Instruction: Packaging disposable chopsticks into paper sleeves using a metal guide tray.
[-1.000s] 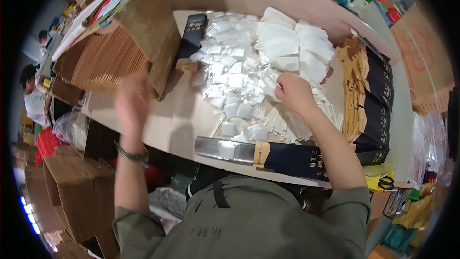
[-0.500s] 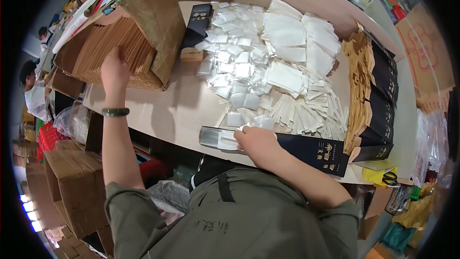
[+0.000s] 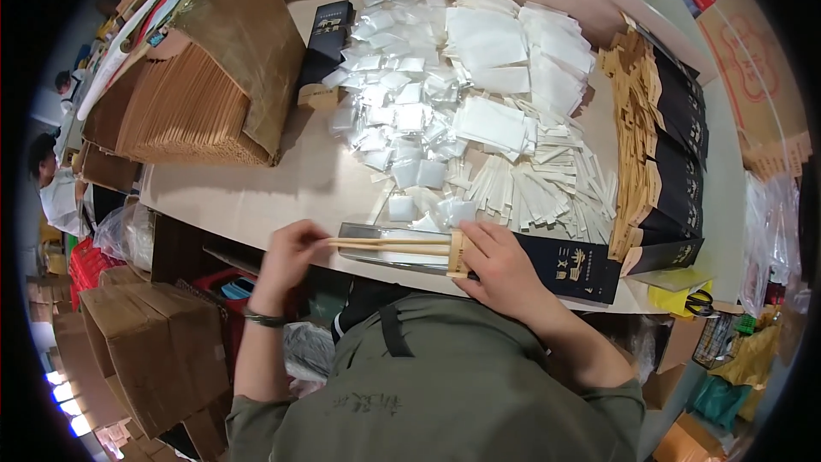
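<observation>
Reaching from the left hand (image 3: pixel 299 250) to the mouth of a dark blue sleeve (image 3: pixel 571 269), the chopsticks (image 3: pixel 389 245) are slim, straight, smooth and pale yellow-brown, a pair lying almost parallel and close together. They run along the near edge of the worktop (image 3: pixel 201 192), above the sleeve's clear, shiny end, where something white shows beneath them. Their right ends meet the sleeve's tan band; how far they go in I cannot tell.

The left thumb and fingers are closed on their left ends. The right hand (image 3: pixel 498 267) lies across the sleeve by the band, fingers bent and slightly apart, thumb toward the near edge; whether it pinches or only presses I cannot tell.

Just beyond, clear packets (image 3: pixel 412 115) lie heaped, with white strips (image 3: pixel 534 192) to their right and white papers (image 3: pixel 487 38) behind these. More dark sleeves (image 3: pixel 680 150) with tan ends line the right edge. Toward the far left corner, an open carton (image 3: pixel 252 38) holds tightly ranked brown pieces (image 3: pixel 180 111).
</observation>
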Motion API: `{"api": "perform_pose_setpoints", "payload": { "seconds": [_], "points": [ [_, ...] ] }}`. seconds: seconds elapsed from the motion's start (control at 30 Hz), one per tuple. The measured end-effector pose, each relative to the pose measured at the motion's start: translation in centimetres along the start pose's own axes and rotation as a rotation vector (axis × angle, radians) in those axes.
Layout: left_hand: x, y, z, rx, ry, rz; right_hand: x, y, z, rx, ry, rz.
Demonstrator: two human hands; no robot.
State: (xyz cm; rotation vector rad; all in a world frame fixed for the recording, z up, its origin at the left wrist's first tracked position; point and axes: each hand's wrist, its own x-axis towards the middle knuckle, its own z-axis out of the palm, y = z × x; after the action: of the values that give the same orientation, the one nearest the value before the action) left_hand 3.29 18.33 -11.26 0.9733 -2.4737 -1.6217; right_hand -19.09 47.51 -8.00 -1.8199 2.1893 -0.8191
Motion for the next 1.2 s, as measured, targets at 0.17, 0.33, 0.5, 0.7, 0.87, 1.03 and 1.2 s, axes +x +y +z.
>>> {"api": "perform_pose_setpoints", "payload": {
  "seconds": [0.17,0.33,0.5,0.7,0.87,1.03,1.2],
  "points": [
    [0.8,8.0,10.4,0.120,0.045,0.468,0.5,-1.0,1.8,0.059,0.000,0.057],
    [1.4,8.4,11.1,0.048,0.165,0.244,1.0,-1.3,1.2,-0.068,0.005,0.107],
    [-0.8,11.4,10.0,0.204,-0.057,0.526,0.8,-1.1,0.0,-0.008,0.036,0.122],
    [2.5,8.4,7.6,0.794,0.056,0.480,0.9,3.2,-7.9,-0.209,-0.084,-0.023],
    [1.4,9.8,7.2,0.650,0.355,0.499,-5.8,10.9,-16.4,-0.706,0.207,0.402],
    [-0.1,12.4,12.5,-0.102,-0.645,0.249,-5.0,2.8,-3.9,-0.153,-0.189,0.054],
    [-0.7,11.7,12.3,0.115,-0.473,0.296,-2.2,0.4,-1.2,-0.254,0.007,0.145]
  ]
}}
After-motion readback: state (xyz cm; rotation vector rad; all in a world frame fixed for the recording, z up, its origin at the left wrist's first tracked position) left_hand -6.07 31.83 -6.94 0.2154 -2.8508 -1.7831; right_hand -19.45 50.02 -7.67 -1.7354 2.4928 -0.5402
